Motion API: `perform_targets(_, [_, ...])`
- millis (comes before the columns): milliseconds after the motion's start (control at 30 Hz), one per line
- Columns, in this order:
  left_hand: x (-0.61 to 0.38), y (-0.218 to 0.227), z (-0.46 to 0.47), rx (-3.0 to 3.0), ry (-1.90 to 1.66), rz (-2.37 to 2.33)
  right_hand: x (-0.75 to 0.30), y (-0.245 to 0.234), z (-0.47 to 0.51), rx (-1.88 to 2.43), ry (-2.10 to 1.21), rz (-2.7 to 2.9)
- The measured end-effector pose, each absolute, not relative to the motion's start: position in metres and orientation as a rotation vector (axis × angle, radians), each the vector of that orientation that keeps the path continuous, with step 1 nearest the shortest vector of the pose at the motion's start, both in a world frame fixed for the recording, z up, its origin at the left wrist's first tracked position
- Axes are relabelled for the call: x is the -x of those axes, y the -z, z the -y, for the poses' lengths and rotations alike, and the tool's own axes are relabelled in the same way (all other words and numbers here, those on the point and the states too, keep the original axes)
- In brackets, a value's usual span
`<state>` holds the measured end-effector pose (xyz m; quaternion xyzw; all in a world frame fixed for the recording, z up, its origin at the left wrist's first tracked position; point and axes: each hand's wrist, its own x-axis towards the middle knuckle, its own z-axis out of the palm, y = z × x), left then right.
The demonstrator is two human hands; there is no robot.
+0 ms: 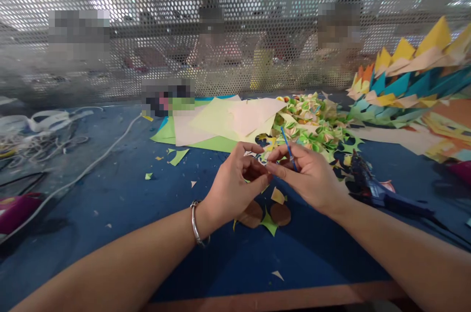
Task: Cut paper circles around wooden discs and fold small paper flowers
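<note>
Holding a slim blue stick [286, 140] in my right hand [312, 177], I curl my left hand [235, 184] beside it, contents unclear, above the blue table [128, 209]. Beyond, folded green-and-cream paper pieces [316, 123] lie heaped; pale flat paper sheets [215, 118] lie unfolded.

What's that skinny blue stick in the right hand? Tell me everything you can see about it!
The thin, straight blue stick looks smooth, perhaps plastic, though I can't be sure. The bare right hand holds it above the dark blue tabletop. It slants, its top tipped toward the picture's left and poking above the fingers. Its lower part lies across them, and its lower end is near the palm. Any finer details are too small to see.
</note>
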<state>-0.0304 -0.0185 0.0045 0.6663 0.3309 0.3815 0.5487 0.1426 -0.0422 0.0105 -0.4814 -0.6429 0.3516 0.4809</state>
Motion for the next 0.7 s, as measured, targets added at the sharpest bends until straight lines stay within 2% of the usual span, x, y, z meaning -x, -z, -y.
perform_targets(467, [0.0294, 0.0018, 0.0147, -1.548, -0.812, -0.802, -0.1465, -0.0036, 0.0408, 1.189, -0.906, 1.549])
perform_targets(700, [0.0293, -0.0014, 0.0149, -1.481, -0.863, -0.824, -0.1436, -0.0102, 0.0422, 1.236, -0.796, 1.645])
